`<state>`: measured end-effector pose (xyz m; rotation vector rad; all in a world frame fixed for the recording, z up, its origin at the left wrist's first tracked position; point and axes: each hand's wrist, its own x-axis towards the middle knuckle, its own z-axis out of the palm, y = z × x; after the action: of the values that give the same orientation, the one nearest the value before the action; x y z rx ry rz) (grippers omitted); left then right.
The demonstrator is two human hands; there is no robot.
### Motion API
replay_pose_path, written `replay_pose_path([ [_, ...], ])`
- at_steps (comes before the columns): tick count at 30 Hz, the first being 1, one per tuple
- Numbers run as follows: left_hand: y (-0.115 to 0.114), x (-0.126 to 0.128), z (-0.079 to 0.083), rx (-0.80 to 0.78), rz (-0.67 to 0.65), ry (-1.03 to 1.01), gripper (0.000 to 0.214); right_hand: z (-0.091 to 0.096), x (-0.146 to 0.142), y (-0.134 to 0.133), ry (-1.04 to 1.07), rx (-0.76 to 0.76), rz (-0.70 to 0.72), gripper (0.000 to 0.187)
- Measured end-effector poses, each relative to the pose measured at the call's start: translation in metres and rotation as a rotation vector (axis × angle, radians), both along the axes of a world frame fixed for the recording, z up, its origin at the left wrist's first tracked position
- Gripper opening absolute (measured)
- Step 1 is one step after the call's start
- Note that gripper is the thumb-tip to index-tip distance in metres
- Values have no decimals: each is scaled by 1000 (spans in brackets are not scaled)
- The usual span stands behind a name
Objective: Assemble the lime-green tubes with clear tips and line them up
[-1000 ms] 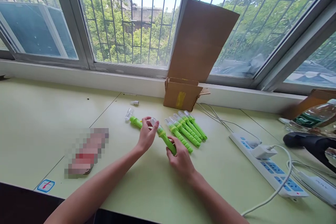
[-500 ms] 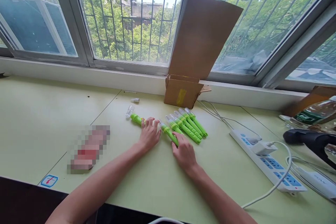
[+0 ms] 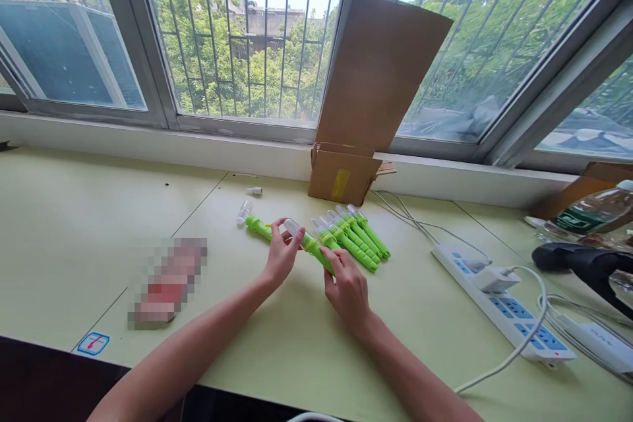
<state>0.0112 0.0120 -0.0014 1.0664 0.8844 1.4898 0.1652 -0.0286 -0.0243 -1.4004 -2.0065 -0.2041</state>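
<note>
A green stick-shaped tube (image 3: 316, 250) with a clear cap is held between my hands, its capped end raised towards the upper left. My left hand (image 3: 281, 256) pinches the clear cap (image 3: 293, 227) between thumb and fingers. My right hand (image 3: 347, 282) is closed around the green body lower down. Just behind my left hand lies another green tube (image 3: 258, 227), partly hidden by the fingers. At its far end rests a loose clear cap (image 3: 244, 211). Several capped green tubes (image 3: 363, 252) lie side by side to the right of my hands.
A small whitish piece (image 3: 254, 191) lies farther back. An open cardboard box (image 3: 341, 175) stands against the window sill. On the right are a white power strip (image 3: 499, 303) with cables, a black object (image 3: 568, 257) and a plastic bottle (image 3: 588, 214). A blurred item (image 3: 168, 283) lies left.
My left hand has moved from beside the other green tube onto the clear cap of the held one. That tube's capped end has lifted and shifted slightly left.
</note>
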Motion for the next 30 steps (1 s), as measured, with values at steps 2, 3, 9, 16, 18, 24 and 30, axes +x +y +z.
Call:
replay_pose_path([
  [2, -1, 2, 0, -46, -30, -57, 48, 0, -1, -1, -6, -30, 20, 40],
  [3, -2, 3, 0, -52, -44, -70, 46, 0, -2, -1, -5, -55, 29, 39],
  [9, -5, 4, 2, -28, -71, -36, 44, 4, -7, -3, 56, -277, 60, 37],
  [16, -4, 1, 5, -39, -91, -20, 44, 12, -11, -8, 321, -468, 215, 32],
  [18, -2, 0, 4, -51, -94, -28, 44, 12, -11, -7, 394, -506, 259, 32],
  [24, 1, -1, 3, -17, -120, -2, 47, 10, -9, -2, 510, -554, 324, 31],
  [30, 0, -1, -1, 124, -47, 191, 52, 12, -6, -3, 438, -435, 296, 27],
])
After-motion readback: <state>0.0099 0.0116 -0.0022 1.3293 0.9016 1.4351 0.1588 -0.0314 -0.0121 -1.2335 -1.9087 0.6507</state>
